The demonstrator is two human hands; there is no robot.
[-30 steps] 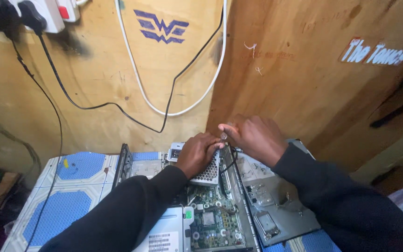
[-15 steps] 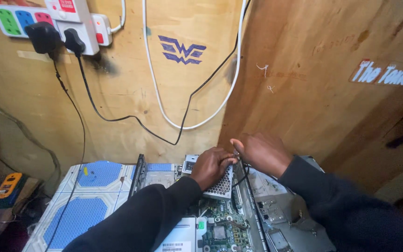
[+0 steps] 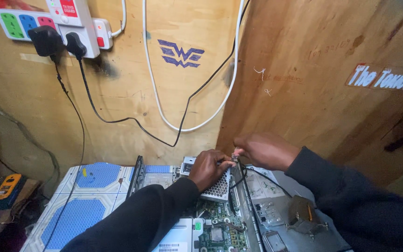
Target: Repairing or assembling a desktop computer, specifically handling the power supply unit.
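An opened computer case [image 3: 276, 212] lies flat on the work surface, its green circuit board [image 3: 218, 233] exposed. My left hand [image 3: 208, 168] curls over the top of a perforated metal box [image 3: 218, 189] at the back of the case. Just to the right, the fingers of my right hand [image 3: 262, 150] pinch a small connector [image 3: 235, 153] above the box. A thin black cable [image 3: 260, 176] runs from there down across the case. Both arms are in dark sleeves.
A metal bracket [image 3: 304, 217] rests on the case's right panel. A blue and white mat [image 3: 87, 200] covers the surface to the left. A yellow handheld meter [image 3: 6, 185] lies far left. A wall power strip [image 3: 54, 23] feeds black and white cables [image 3: 164, 119] hanging down the plywood wall.
My view has tilted upward, bringing the power strip into sight. Both hands stay together at the perforated box, with only small finger movements.
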